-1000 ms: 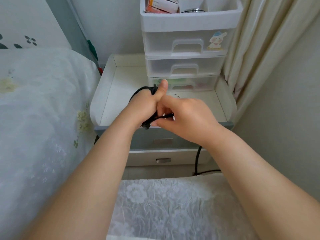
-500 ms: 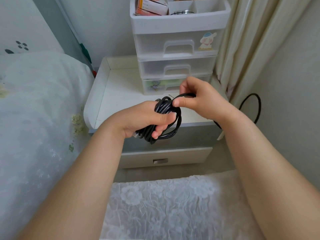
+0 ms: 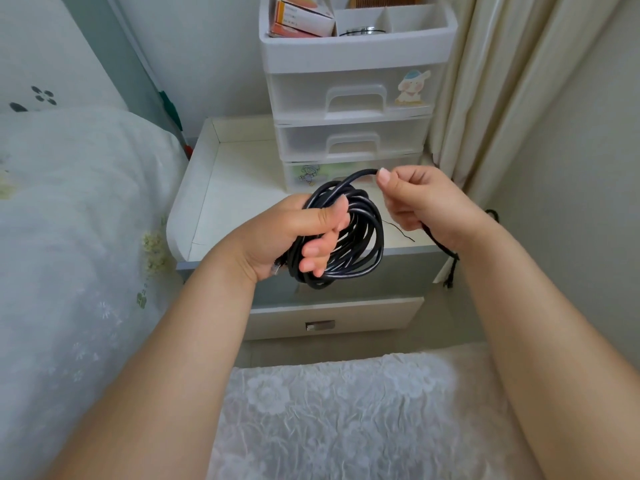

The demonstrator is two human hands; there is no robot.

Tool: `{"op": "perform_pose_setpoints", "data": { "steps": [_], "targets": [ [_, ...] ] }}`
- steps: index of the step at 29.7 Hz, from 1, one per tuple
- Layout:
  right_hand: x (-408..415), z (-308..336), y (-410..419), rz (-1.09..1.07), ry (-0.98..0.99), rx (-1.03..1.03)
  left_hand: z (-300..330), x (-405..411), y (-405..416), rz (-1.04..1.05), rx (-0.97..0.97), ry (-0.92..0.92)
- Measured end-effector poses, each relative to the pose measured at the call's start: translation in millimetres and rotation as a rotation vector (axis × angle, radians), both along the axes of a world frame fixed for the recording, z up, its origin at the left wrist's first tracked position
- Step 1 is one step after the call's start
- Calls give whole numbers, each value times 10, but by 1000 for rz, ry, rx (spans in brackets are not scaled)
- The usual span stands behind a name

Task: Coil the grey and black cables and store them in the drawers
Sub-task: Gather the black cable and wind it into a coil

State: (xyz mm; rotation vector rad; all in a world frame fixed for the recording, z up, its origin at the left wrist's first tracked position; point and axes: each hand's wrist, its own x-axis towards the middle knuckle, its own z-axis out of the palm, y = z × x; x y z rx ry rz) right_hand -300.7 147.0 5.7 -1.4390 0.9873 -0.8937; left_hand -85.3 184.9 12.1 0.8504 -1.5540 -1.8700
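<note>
A black cable [image 3: 360, 233], wound into several loops, hangs in front of the white nightstand [image 3: 221, 188]. My left hand [image 3: 298, 233] grips the coil, thumb on top and fingers through the loops. My right hand [image 3: 422, 202] pinches the loose strand that leads off the top of the coil; the cable's free tail [image 3: 446, 265] drops below that wrist. A clear plastic drawer unit [image 3: 353, 109] with three shut drawers stands at the back of the nightstand. No grey cable shows.
The nightstand's own drawer [image 3: 329, 320] is shut below the coil. A bed with white quilt [image 3: 69, 237] lies left, lace fabric [image 3: 329, 417] in front, a curtain [image 3: 485, 81] right. The unit's top tray [image 3: 356, 46] holds boxes and a tin.
The right hand has drawn the loose strand farther up and right of the coil. The coil has opened wider in my left hand, and the tail now hangs under the right wrist.
</note>
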Motion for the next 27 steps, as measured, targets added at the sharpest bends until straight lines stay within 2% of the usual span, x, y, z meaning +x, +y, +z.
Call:
{"op": "perform_pose_setpoints", "data": {
  "steps": [4, 8, 10, 15, 18, 22, 27],
  "targets": [
    [25, -22, 28, 9, 116, -54, -13, 26, -20, -49, 43, 155],
    [-10, 17, 66, 114, 139, 20, -21, 145, -113, -111, 302, 628],
    [6, 7, 86, 101, 216, 37, -34, 189, -145, -49, 402, 799],
    [327, -88, 186, 61, 523, 3, -42, 98, -130, 307, 515, 994],
    [465, -120, 282, 91, 740, -128, -15, 92, -159, 600, 551, 1067],
    [566, -124, 406, 149, 906, -247, -21, 186, -227, 903, 541, 1083],
    [655, -107, 498, 144, 1010, -410, -4, 211, -233, 1063, 483, 987]
  ]
}}
